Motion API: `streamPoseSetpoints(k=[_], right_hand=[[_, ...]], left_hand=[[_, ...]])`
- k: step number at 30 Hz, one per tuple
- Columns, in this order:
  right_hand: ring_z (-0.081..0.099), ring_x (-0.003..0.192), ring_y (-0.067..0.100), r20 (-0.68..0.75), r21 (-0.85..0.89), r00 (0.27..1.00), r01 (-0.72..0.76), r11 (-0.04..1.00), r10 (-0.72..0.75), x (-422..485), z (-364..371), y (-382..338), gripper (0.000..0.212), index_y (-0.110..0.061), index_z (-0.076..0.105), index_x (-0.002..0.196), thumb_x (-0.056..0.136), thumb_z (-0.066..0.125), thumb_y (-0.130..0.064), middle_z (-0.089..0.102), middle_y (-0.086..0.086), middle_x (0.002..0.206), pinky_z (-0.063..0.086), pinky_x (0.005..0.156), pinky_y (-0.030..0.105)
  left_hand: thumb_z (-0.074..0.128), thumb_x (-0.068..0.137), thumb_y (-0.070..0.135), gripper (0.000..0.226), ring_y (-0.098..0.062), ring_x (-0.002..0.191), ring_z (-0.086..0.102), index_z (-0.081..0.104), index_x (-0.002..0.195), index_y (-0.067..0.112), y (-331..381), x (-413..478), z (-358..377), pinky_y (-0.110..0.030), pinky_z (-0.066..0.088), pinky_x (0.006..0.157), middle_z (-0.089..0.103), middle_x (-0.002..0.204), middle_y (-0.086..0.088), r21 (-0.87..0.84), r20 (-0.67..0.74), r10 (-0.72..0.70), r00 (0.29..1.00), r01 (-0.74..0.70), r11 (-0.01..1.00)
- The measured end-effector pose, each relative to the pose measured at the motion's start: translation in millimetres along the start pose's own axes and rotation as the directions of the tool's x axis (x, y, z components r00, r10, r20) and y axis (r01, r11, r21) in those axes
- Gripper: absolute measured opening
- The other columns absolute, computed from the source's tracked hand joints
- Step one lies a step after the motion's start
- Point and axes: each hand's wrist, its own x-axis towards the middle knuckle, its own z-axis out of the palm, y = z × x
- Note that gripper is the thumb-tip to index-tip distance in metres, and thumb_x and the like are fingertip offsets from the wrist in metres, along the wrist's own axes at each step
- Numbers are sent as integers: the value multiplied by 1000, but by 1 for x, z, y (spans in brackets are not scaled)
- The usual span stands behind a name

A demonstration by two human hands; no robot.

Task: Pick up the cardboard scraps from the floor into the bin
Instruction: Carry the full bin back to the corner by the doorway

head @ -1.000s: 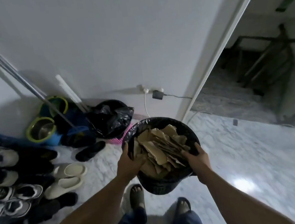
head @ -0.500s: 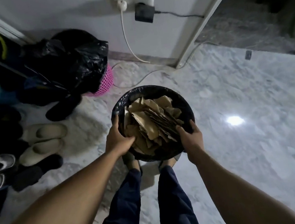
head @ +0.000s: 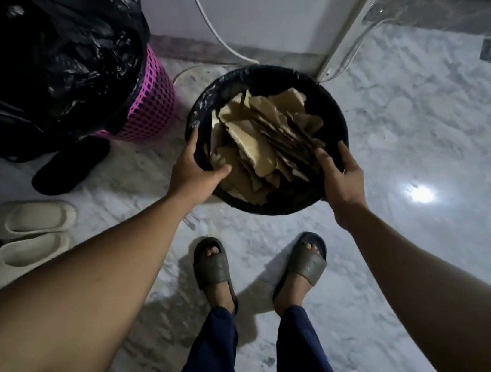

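Note:
A round black bin point(head: 328, 101) lined with a black bag is low over the marble floor near the wall corner. It is heaped with torn brown cardboard scraps point(head: 263, 142). My left hand point(head: 193, 169) grips the bin's left rim, thumb inside over the scraps. On the right rim my right hand point(head: 338, 169) holds on with its fingers curled over the edge. Whether the bin's base touches the floor is hidden.
A pink mesh basket point(head: 151, 107) with a bulging black bag point(head: 40, 57) stands just left of the bin. Pale slippers point(head: 24, 235) and dark shoes line the left side. My sandalled feet point(head: 259, 262) are below the bin. A white cable point(head: 216, 32) runs down the wall.
The bin has gone down from chest height toward the floor near the pink basket, both hands staying on its rim. My view has tilted down; my legs no longer sit under the bin.

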Motion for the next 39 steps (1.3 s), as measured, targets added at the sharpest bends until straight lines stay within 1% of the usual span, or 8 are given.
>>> streamPoseSetpoints(k=[3, 7, 10, 14, 18, 24, 32, 39], right_hand=[[55, 128, 20, 43, 10, 999, 13, 1000, -13, 20, -5, 3, 92, -38, 38, 148, 69, 71, -72, 51, -6, 147, 49, 104, 50], [63, 109, 15, 111, -126, 991, 88, 988, -74, 28, -11, 15, 42, -50, 55, 121, 86, 74, -39, 64, -28, 108, 53, 92, 40], [57, 119, 18, 157, -375, 973, 217, 901, -169, 25, -15, 28, 83, -45, 43, 137, 66, 85, -49, 56, -10, 132, 55, 94, 44], [33, 143, 27, 216, -586, 964, 256, 769, -157, 21, -14, 41, 135, -24, 2, 159, 61, 92, -42, 14, 0, 161, 47, 105, 43], [33, 144, 28, 206, -665, 967, 251, 703, -149, 25, -15, 45, 138, -23, -9, 159, 64, 90, -45, -4, -5, 166, 50, 97, 43], [42, 139, 29, 191, -743, 968, 249, 621, -160, 44, -16, 30, 140, -30, -10, 157, 60, 87, -58, -3, -8, 165, 58, 75, 44], [40, 140, 29, 172, -750, 961, 269, 604, -214, 93, -14, -23, 143, -28, -3, 158, 54, 89, -60, 7, -8, 164, 56, 82, 47], [47, 134, 30, 174, -797, 969, 244, 553, -178, 96, -16, -33, 139, -31, -2, 158, 55, 86, -64, -2, -8, 165, 54, 65, 37]], left_hand=[[88, 70, 35, 120, -17, 146, 26, 3, 155, 45, 0, 22, 11, -32, 36, 111, 20, 162, 6, 62, 88, 11, 996, -16, 998], [96, 52, 40, 155, -13, 148, 20, -22, 152, 37, -18, 32, 26, -29, 31, 114, 10, 164, 9, 133, 247, 55, 968, -90, 987], [97, 50, 36, 159, -16, 149, 18, -26, 152, 31, -27, 31, 35, -31, 31, 114, 5, 165, 4, 245, 208, 125, 970, -175, 953], [98, 48, 37, 160, -22, 146, 28, -26, 150, 37, -32, 30, 39, -32, 41, 101, 12, 164, 2, 329, 137, 141, 981, -179, 927], [96, 49, 41, 159, -20, 146, 29, -28, 148, 42, -32, 33, 38, -31, 44, 92, 9, 165, 8, 373, 123, 131, 984, -168, 912], [97, 47, 43, 160, -20, 147, 26, -28, 147, 43, -17, 51, 37, -38, 45, 101, 8, 165, 9, 397, 110, 129, 985, -163, 903], [96, 46, 47, 162, -25, 147, 25, -29, 148, 39, 32, 104, 33, -41, 43, 105, 7, 165, 2, 442, 111, 140, 984, -175, 880], [95, 44, 52, 163, -28, 145, 30, -33, 145, 40, 41, 104, 35, -46, 48, 100, 6, 165, 3, 488, 117, 86, 989, -133, 863]])
